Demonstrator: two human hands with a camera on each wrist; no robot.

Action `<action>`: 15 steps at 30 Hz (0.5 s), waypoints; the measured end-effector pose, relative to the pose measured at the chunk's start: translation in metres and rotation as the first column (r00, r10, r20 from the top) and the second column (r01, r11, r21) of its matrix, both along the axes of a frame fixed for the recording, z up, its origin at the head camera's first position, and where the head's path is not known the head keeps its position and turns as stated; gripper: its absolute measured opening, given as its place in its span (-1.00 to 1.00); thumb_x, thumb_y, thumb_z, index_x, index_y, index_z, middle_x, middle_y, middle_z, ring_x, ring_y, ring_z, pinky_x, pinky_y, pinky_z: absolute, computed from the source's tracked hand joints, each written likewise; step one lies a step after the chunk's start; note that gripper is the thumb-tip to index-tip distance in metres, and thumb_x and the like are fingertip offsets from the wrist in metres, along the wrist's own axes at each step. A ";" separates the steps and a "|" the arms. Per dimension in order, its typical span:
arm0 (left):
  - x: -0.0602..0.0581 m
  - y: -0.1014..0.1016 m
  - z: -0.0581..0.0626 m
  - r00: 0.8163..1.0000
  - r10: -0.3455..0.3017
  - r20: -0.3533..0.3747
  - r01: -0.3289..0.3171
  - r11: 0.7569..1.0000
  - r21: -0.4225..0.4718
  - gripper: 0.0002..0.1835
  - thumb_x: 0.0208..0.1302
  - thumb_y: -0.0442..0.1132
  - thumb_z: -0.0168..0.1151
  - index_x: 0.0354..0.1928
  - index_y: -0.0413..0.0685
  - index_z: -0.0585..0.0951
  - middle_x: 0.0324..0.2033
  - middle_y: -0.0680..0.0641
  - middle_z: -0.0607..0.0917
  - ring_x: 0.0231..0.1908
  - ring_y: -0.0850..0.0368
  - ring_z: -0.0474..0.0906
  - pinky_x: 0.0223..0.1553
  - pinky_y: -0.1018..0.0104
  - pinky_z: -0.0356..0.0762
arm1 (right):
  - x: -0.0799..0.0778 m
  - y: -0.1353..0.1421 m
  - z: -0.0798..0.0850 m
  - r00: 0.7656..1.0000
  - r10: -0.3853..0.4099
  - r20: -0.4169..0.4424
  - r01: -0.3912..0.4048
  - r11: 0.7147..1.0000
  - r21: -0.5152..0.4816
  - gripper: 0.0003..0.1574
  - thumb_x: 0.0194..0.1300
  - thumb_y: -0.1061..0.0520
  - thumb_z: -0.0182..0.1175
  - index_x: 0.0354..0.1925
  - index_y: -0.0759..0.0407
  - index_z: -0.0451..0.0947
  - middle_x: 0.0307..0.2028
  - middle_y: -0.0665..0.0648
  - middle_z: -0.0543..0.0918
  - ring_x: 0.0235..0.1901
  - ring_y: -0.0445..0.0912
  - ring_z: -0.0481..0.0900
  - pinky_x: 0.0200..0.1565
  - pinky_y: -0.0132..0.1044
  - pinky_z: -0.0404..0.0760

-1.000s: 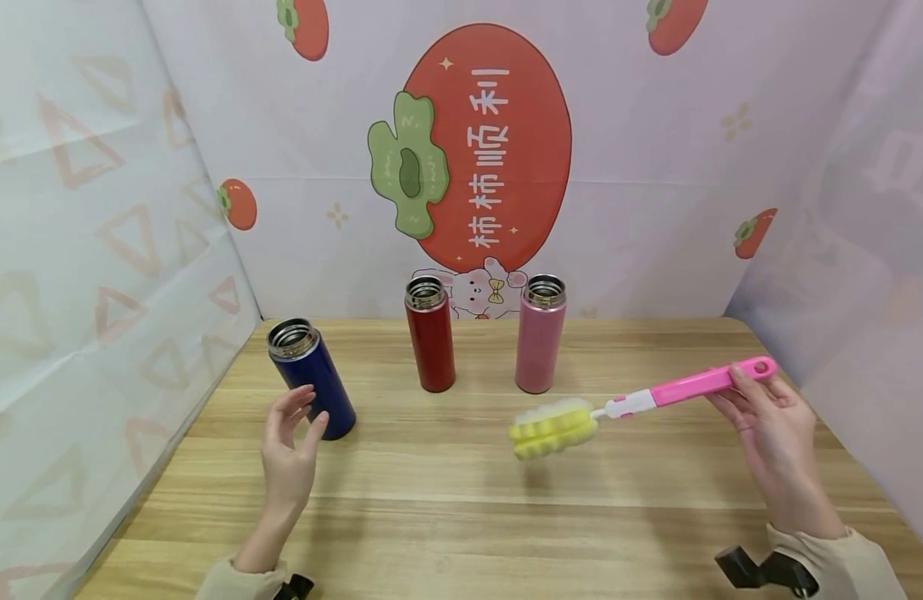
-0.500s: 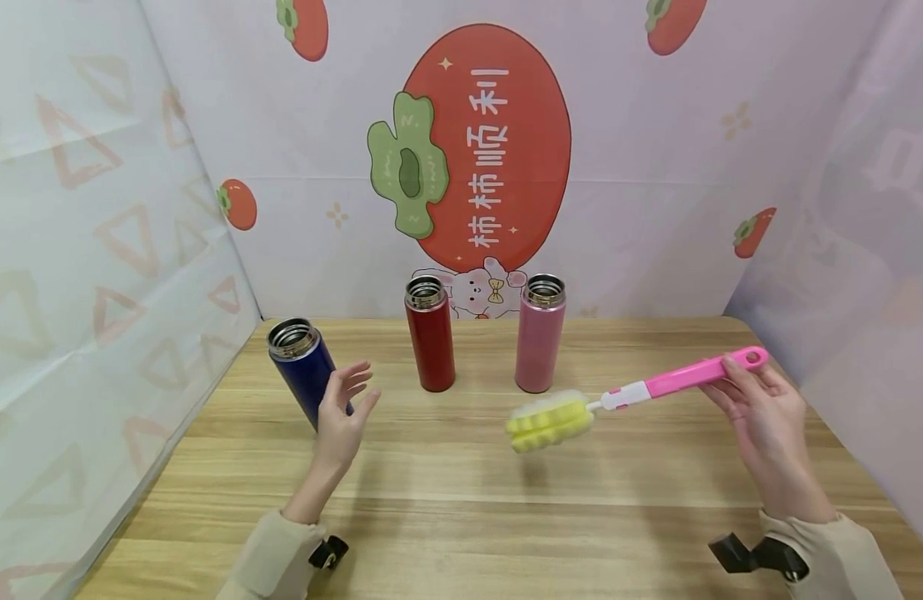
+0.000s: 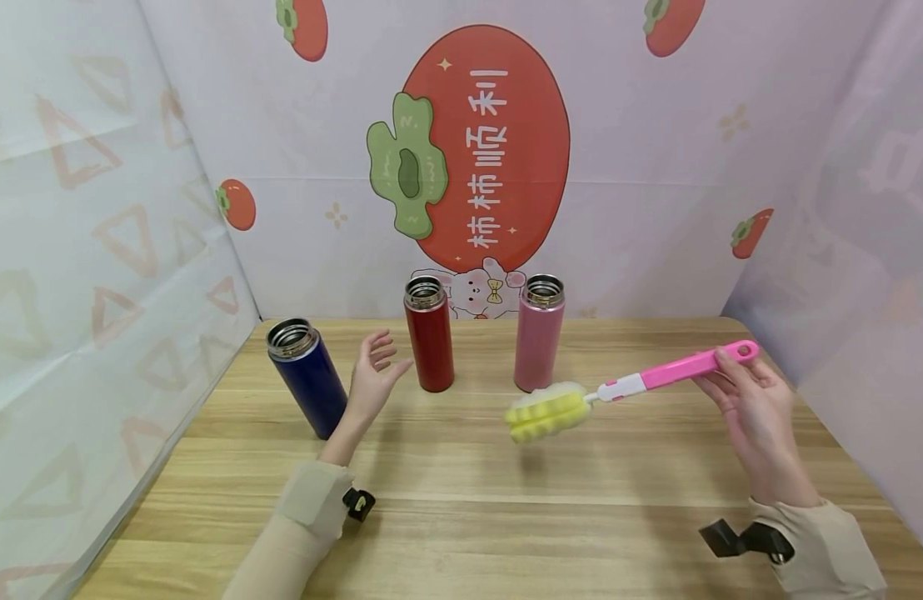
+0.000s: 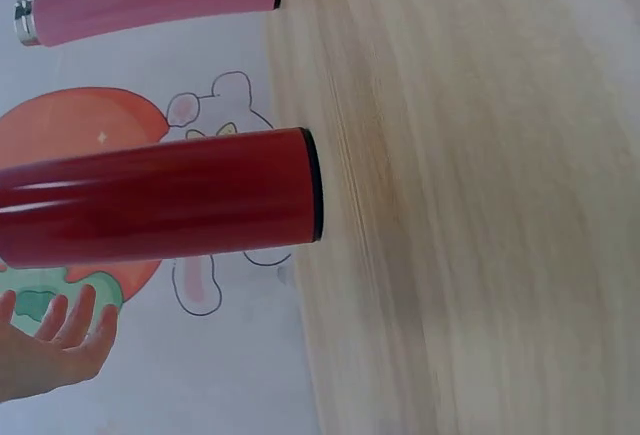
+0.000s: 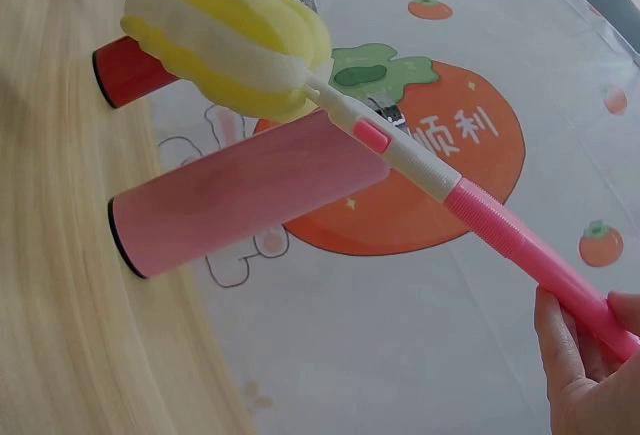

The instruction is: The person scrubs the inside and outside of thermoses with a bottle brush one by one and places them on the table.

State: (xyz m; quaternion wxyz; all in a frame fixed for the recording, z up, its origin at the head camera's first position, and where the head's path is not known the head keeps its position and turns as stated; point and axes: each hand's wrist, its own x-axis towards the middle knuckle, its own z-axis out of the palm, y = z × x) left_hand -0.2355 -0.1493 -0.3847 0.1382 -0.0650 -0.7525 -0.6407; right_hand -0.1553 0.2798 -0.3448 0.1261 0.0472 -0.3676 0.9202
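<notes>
Left hand [image 3: 373, 382], spread, near cylindrical red metal bottle [image 3: 431, 348]: mid-body grip advised; right hand [image 3: 758, 417] pinches pink-handled yellow sponge brush [image 3: 625, 387].

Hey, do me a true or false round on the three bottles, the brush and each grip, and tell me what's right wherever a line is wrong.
1. In the head view, the red bottle stands between the blue bottle and the pink bottle. True.
2. The left grip is wrapped around the blue bottle. False: it holds nothing.
3. The right grip holds the brush by its pink handle. True.
4. The yellow head is inside the pink bottle. False: it is held outside all three bottles.
5. All three bottles are capped. False: each is open at the top.
6. The left grip is nearer the red bottle than the pink bottle. True.
</notes>
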 end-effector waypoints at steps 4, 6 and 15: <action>-0.006 0.010 0.007 0.999 -0.009 0.036 0.009 1.000 -0.011 -0.27 -0.02 -0.38 0.30 0.20 -0.31 0.17 0.07 -0.36 0.30 0.08 -0.28 0.27 0.10 -0.07 0.17 | -0.005 0.004 -0.005 1.000 0.012 -0.004 -0.012 1.000 -0.021 -0.83 0.19 0.44 -0.01 -0.24 0.40 0.48 -0.37 0.27 0.62 -0.34 0.03 0.63 -0.24 -0.19 0.53; -0.009 0.014 0.008 0.999 -0.013 0.046 0.013 1.000 -0.016 -0.23 -0.03 -0.36 0.31 0.21 -0.31 0.14 0.09 -0.38 0.28 0.09 -0.28 0.25 0.11 -0.08 0.14 | -0.015 0.015 -0.019 1.000 0.006 -0.005 -0.006 1.000 -0.007 -0.81 0.18 0.43 0.00 -0.20 0.41 0.46 -0.33 0.29 0.62 -0.31 0.06 0.62 -0.21 -0.16 0.52; -0.041 0.019 -0.020 1.000 -0.010 0.016 0.010 1.000 -0.021 -0.11 -0.09 -0.21 0.37 0.27 -0.06 0.08 0.11 -0.22 0.28 0.14 -0.14 0.21 0.13 -0.07 0.10 | -0.065 0.074 -0.092 1.000 -0.014 0.003 0.014 1.000 0.008 -0.68 0.19 0.45 -0.02 -0.05 0.41 0.40 -0.16 0.41 0.55 -0.18 0.20 0.55 -0.10 -0.01 0.43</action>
